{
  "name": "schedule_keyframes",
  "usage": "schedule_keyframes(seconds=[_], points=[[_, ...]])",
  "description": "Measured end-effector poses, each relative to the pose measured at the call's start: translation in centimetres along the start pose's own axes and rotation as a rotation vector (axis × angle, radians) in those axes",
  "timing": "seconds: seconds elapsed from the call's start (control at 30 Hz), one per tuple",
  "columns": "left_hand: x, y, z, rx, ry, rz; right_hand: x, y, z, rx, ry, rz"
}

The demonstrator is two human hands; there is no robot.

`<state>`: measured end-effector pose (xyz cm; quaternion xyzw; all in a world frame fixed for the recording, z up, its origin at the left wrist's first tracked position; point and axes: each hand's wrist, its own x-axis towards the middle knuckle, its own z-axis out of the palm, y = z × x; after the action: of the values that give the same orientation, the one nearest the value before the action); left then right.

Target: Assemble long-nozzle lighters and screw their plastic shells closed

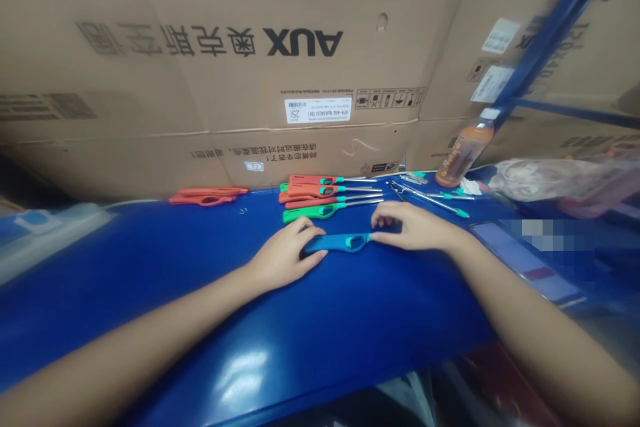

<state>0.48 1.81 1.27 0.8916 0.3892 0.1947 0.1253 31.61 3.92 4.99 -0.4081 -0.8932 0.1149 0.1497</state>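
Note:
A blue long-neck lighter (336, 242) with a teal trigger lies level, low over the blue table. My left hand (285, 252) is closed round its butt end, fingers on the far side and thumb on the near side. At the teal front end, my right hand (415, 225) pinches with thumb and fingertips. Whether a metal tube sticks out there is hidden by that hand. Just behind sits a pile of red and orange lighters (307, 192) with metal tubes, and a green lighter (309, 213) is nearest to my hands.
Orange-red lighter handles (207, 196) lie farther left. Thin metal tubes with teal ends (433, 200) are scattered at the back right, near an orange drink bottle (464, 150). A phone (527, 263) lies beside my right forearm. A large cardboard box (210, 93) walls off the back.

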Motion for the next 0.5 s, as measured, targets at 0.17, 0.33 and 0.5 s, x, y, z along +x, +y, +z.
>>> schedule_keyframes(seconds=[0.17,0.33,0.5], points=[[0.8,-0.8,-2.9,0.042,-0.007,-0.001,-0.6,3.1,-0.9,-0.363,0.178,0.453],[1.3,-5.5,-9.5,0.292,-0.178,-0.265,-1.0,4.7,-1.1,-0.334,-0.146,0.807],[0.5,-9.8,-13.3,0.353,-0.22,-0.531,-0.5,4.1,-1.4,-0.396,-0.024,0.907]])
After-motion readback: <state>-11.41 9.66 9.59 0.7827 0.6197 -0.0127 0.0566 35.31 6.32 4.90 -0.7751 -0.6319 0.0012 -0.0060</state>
